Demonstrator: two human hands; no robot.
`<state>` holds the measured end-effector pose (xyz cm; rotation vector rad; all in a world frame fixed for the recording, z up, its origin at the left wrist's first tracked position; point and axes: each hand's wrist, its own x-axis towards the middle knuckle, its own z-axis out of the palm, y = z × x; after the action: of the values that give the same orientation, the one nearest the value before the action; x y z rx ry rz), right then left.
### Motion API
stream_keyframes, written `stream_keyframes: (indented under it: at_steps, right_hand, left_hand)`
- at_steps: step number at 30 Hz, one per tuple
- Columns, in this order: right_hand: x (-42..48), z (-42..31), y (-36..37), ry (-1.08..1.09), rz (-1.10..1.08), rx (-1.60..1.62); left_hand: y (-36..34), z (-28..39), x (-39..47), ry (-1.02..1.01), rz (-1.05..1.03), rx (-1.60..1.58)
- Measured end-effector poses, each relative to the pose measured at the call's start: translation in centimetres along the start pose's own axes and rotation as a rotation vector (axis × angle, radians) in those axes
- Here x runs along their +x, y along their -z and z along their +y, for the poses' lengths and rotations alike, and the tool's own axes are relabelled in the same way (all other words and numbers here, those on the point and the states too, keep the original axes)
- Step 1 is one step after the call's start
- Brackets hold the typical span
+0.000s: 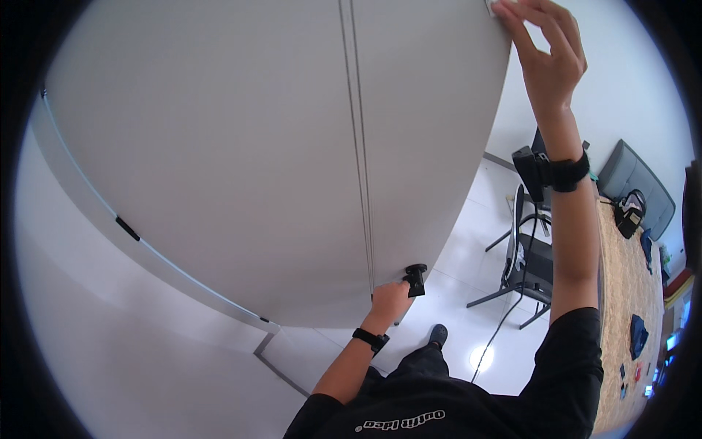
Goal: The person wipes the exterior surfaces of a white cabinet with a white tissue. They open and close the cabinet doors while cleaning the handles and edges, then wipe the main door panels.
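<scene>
A pale grey door point(247, 164) with thin dark vertical lines fills the left and middle of the view. Low in the picture, my left hand point(388, 300) is closed around the black door lever handle point(417, 281). My right hand point(554, 60) is raised at the top right, by the door's free edge. Its thumb and fingertips pinch a small white piece point(491, 7) against or close to that edge; the frame's rim cuts it off, so I cannot tell what it is.
Black hinges point(128, 228) join the door to its frame at left. Behind my right arm stand a black chair point(529, 258) and a chipboard table point(620, 307) bearing a black bag point(630, 214) and dark cloth point(638, 336). A black cable point(502, 329) hangs from my right wrist device.
</scene>
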<state>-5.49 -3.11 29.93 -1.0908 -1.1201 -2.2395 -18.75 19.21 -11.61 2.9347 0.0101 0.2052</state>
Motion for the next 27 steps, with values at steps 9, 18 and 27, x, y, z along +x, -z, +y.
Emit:
stream_keyframes:
  at_steps: [9, 18, 27]
  right_hand:
    - [-5.9, -7.0, -0.5, -0.44, 0.183, 0.009]
    - [-20.8, -20.2, 5.8, -0.849, -0.185, 0.034]
    - [-24.0, -26.0, 10.6, -1.114, -0.58, 0.192]
  left_hand:
    - [-0.3, -0.9, 1.4, -0.045, 0.019, -0.034]
    - [1.2, -0.3, 2.2, -0.018, -0.088, 0.027]
    - [0.5, -0.7, 0.7, -0.122, 0.053, -0.067]
